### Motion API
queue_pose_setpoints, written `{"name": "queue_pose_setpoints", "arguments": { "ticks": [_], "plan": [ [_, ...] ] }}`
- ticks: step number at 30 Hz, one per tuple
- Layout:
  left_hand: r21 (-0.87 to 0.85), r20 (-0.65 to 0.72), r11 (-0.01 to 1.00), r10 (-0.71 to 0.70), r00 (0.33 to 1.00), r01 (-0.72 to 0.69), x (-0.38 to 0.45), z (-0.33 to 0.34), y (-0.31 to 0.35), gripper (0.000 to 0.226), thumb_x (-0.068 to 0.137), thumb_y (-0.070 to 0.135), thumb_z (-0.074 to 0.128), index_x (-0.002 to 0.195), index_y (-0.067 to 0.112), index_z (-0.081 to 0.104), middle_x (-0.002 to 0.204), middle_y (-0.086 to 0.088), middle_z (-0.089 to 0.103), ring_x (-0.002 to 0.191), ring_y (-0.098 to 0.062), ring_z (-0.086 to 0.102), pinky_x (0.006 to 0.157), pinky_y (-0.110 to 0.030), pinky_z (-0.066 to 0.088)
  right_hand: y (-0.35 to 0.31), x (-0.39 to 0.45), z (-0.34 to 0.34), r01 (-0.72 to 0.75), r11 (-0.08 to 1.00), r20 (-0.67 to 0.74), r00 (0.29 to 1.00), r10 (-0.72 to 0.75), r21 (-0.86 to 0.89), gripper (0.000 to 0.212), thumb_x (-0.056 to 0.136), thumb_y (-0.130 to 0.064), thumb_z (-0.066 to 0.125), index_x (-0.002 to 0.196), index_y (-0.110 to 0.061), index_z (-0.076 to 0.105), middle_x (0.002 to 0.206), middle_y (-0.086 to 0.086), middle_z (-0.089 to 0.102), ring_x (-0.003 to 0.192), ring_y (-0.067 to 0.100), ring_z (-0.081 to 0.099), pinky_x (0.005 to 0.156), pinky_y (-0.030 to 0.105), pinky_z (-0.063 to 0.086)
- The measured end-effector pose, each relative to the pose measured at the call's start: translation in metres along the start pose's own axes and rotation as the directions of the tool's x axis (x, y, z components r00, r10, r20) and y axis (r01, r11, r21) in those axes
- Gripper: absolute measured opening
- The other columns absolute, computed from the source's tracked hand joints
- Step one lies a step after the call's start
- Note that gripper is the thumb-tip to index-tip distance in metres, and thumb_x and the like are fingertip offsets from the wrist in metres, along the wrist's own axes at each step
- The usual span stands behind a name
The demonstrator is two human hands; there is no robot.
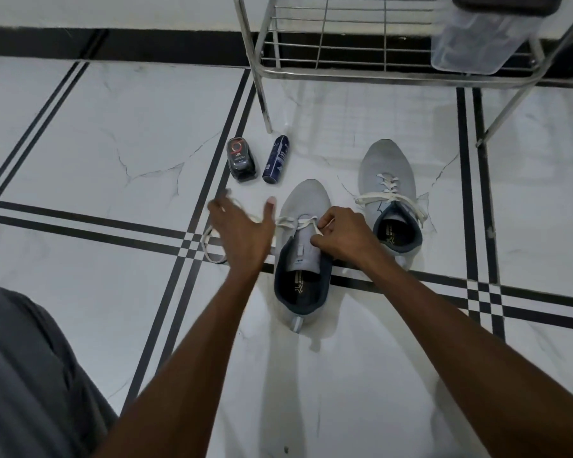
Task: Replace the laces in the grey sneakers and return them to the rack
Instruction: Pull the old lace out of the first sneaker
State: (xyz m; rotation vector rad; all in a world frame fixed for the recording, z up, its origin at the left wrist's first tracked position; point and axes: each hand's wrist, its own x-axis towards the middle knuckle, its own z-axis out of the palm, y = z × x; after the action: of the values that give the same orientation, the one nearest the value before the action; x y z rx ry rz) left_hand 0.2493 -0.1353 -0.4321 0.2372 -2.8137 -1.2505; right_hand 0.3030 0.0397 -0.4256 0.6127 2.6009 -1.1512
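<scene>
**Lacing a grey sneaker on the tiled floor**

Lacing is under way at the centre of the head view. The near sneaker (303, 256) stands on the floor (113, 133) with its toe pointing up the frame, and its white lace (298, 223) is threaded only through the eyelets nearest the toe. The right hand (341, 236) rests over the tongue, its fingers curled and pinching a strand of that lace. The left hand (242, 233), just left of the shoe, is spread with thumb raised and fingers straight; the lace's other end passes at its palm and trails down in a loop on the tiles at the left. Whether this hand holds that strand I cannot tell, since the fingers are blurred.

The second sneaker (391, 200) stands to the right and a little higher in the frame, more fully laced, with loose ends lying across its opening.

A clear plastic container (477, 41) with a dark lid sits on the lower wire shelf of the metal rack (328, 72) at the upper right; its contents are dark and indistinct.

Left of the sneaker toes, near the rack's leg, lie a dark blue spray can (275, 159) and a small black shoe-polish bottle (242, 160), side by side.

White marble-look tiles carry black double stripes that cross in a grid, and a black skirting band runs along the wall at the top. Grey clothing fills the lower left corner.
</scene>
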Motion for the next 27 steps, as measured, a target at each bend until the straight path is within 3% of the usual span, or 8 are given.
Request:
{"name": "queue_pose_setpoints", "arguments": {
  "ticks": [3, 6, 9, 13, 17, 18, 23, 27],
  "plan": [
    [0.021, 0.239, 0.976, 0.207, 0.949, -0.219, -0.029, 0.020, 0.001, 0.046, 0.083, 0.035, 0.077, 0.116, 0.011, 0.057, 0.111, -0.007, 0.059, 0.101, -0.022, 0.057, 0.084, -0.035, 0.049, -0.001, 0.003, 0.005, 0.092, 0.996, -0.027, 0.995, -0.093, -0.005, 0.026, 0.078, -0.020, 0.075, 0.101, -0.017, 0.062, 0.096, 0.002, 0.062, 0.089, 0.024, 0.062, 0.073, 0.034, 0.049],
    [-0.012, 0.244, 0.978, 0.204, 0.948, -0.207, -0.030, 0.024, -0.007, 0.014, 0.089, 0.015, 0.068, 0.101, 0.009, 0.069, 0.094, -0.004, 0.071, 0.086, -0.019, 0.065, 0.079, -0.030, 0.052, -0.001, 0.005, 0.013, 0.229, 0.964, 0.006, 0.973, -0.230, -0.138, 0.038, 0.079, -0.010, 0.070, 0.116, -0.016, 0.064, 0.114, 0.010, 0.049, 0.107, 0.029, 0.053, 0.081, 0.037, 0.049],
    [-0.075, 0.218, 0.981, 0.192, 0.957, -0.180, -0.031, 0.020, -0.006, 0.015, 0.091, 0.011, 0.066, 0.104, 0.008, 0.074, 0.098, -0.001, 0.074, 0.087, -0.010, 0.064, 0.077, -0.002, 0.043, -0.004, 0.007, 0.020, 0.269, 0.919, 0.029, 0.962, -0.273, -0.289, 0.038, 0.090, -0.017, 0.062, 0.127, -0.018, 0.060, 0.129, 0.011, 0.040, 0.119, 0.029, 0.040, 0.093, 0.045, 0.049],
    [-0.114, 0.218, 0.985, 0.151, 0.964, -0.128, -0.035, 0.020, -0.009, 0.013, 0.092, 0.013, 0.068, 0.103, 0.009, 0.073, 0.096, 0.001, 0.074, 0.087, -0.009, 0.066, 0.073, -0.001, 0.042, -0.011, 0.012, 0.025, 0.362, 0.836, 0.022, 0.921, -0.388, -0.413, 0.020, 0.097, -0.020, 0.054, 0.113, -0.013, 0.063, 0.120, 0.013, 0.046, 0.111, 0.033, 0.047, 0.084, 0.046, 0.051],
    [-0.124, 0.195, 0.986, 0.137, 0.971, -0.114, -0.032, 0.019, -0.011, 0.009, 0.092, 0.014, 0.068, 0.100, 0.011, 0.072, 0.092, 0.003, 0.073, 0.082, -0.005, 0.065, 0.072, -0.002, 0.042, -0.002, 0.022, -0.001, 0.115, 0.987, -0.491, 0.857, -0.156, -0.114, 0.017, 0.094, -0.009, 0.053, 0.110, -0.006, 0.059, 0.122, 0.017, 0.043, 0.106, 0.033, 0.050, 0.087, 0.042, 0.050],
    [-0.119, 0.192, 0.987, 0.130, 0.973, -0.109, -0.032, 0.019, -0.012, 0.009, 0.092, 0.015, 0.068, 0.099, 0.012, 0.072, 0.092, 0.003, 0.073, 0.081, -0.002, 0.064, 0.071, -0.001, 0.042, 0.002, 0.024, -0.007, 0.099, 0.992, -0.515, 0.848, -0.125, -0.077, 0.021, 0.093, -0.008, 0.056, 0.114, -0.007, 0.058, 0.125, 0.017, 0.041, 0.109, 0.033, 0.048, 0.088, 0.040, 0.048],
    [-0.114, 0.207, 0.987, 0.133, 0.969, -0.111, -0.034, 0.021, -0.011, 0.010, 0.092, 0.012, 0.068, 0.101, 0.010, 0.072, 0.092, 0.004, 0.071, 0.080, 0.004, 0.061, 0.071, 0.001, 0.041, -0.003, 0.016, 0.019, 0.260, 0.914, -0.018, 0.960, -0.279, -0.310, 0.030, 0.091, -0.029, 0.064, 0.121, -0.022, 0.064, 0.129, 0.011, 0.044, 0.123, 0.032, 0.037, 0.096, 0.040, 0.041],
    [-0.098, 0.234, 0.988, 0.140, 0.962, -0.120, -0.034, 0.024, -0.011, 0.011, 0.094, 0.016, 0.068, 0.103, 0.011, 0.072, 0.096, 0.003, 0.073, 0.086, -0.007, 0.065, 0.073, 0.001, 0.041, -0.004, 0.022, 0.028, 0.334, 0.782, -0.042, 0.908, -0.416, -0.527, 0.024, 0.093, -0.025, 0.060, 0.116, -0.019, 0.065, 0.128, 0.010, 0.048, 0.119, 0.032, 0.040, 0.093, 0.041, 0.041]
  ]
}}
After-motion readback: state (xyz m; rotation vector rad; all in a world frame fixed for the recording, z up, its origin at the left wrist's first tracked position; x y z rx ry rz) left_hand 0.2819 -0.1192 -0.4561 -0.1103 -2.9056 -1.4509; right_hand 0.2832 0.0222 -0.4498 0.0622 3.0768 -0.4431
